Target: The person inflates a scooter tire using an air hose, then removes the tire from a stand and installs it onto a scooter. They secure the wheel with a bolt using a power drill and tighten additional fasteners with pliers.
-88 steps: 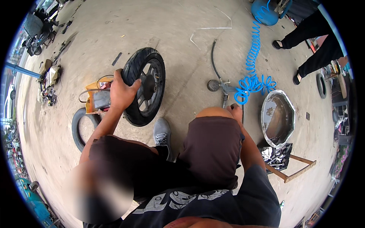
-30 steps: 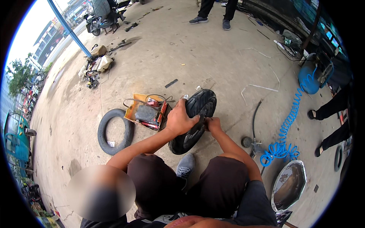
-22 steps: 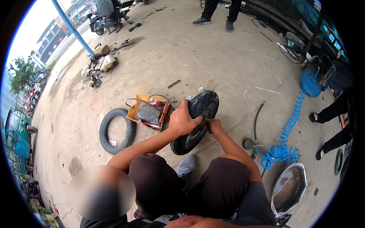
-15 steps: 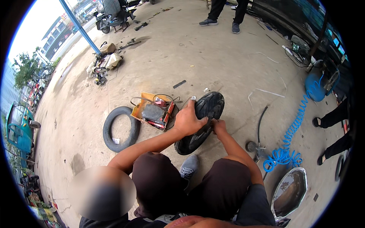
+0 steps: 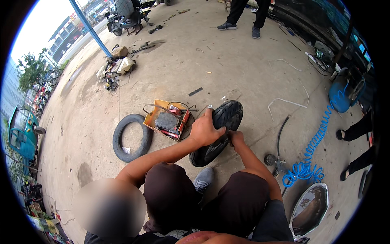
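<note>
A black tyre (image 5: 230,113) with a chunky tread stands tilted on the ground in front of my knees. My left hand (image 5: 204,131) grips it from the left, thumb over the near side and forefinger stretched along the tread. Something whitish covers that fingertip. On the tyre's right side my right hand (image 5: 236,139) is closed against the inner edge; what its fingers pinch is hidden. Left of the tyre sits a yellow box (image 5: 151,118) holding tools and a dark block. A bare inner tube (image 5: 118,140) lies beside the box, touching it or nearly so.
To the right lie an air hose with gauge (image 5: 280,164), a coiled blue hose (image 5: 302,171) and a metal basin (image 5: 323,203) with dark liquid. A blue air tank (image 5: 339,96) stands farther off. Other people's legs (image 5: 237,12) show at the top and far right.
The whole view has shifted slightly right and down. Both hands keep nearly the same hold on the tyre, which stays tilted in place.
</note>
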`<state>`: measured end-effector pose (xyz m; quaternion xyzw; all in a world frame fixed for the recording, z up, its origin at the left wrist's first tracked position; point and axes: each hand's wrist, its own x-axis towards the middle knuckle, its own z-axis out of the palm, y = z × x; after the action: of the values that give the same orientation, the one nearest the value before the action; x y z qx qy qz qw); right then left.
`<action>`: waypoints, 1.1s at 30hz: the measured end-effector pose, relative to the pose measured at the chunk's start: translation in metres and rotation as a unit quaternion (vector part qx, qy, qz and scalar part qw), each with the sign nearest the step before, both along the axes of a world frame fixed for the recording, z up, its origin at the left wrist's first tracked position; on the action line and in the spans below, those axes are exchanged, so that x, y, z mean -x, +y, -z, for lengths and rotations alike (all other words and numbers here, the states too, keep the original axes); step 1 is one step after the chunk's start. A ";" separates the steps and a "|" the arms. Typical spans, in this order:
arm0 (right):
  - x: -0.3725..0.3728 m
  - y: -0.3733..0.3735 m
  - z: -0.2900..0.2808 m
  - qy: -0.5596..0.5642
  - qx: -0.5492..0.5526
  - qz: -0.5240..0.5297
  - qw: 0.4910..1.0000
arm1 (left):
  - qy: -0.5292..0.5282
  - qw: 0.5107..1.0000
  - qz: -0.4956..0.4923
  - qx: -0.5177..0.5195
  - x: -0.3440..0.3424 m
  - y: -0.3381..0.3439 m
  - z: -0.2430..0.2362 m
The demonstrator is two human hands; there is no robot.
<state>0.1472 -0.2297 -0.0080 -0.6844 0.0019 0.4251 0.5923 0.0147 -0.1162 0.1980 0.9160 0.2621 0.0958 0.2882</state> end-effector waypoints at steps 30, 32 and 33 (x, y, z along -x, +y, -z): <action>-0.001 -0.007 -0.002 0.034 -0.013 0.023 0.999 | 0.014 1.000 0.001 0.002 0.000 -0.002 -0.005; 0.001 -0.005 -0.009 0.017 -0.016 0.007 1.000 | 0.016 1.000 -0.002 0.003 0.001 -0.001 -0.005; 0.001 -0.006 -0.013 0.007 -0.017 0.001 1.000 | 0.016 1.000 -0.002 0.004 0.000 -0.001 -0.005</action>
<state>0.1461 -0.2357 0.0051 -0.6709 -0.0004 0.4296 0.6044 0.0142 -0.1174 0.2032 0.9158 0.2687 0.0803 0.2876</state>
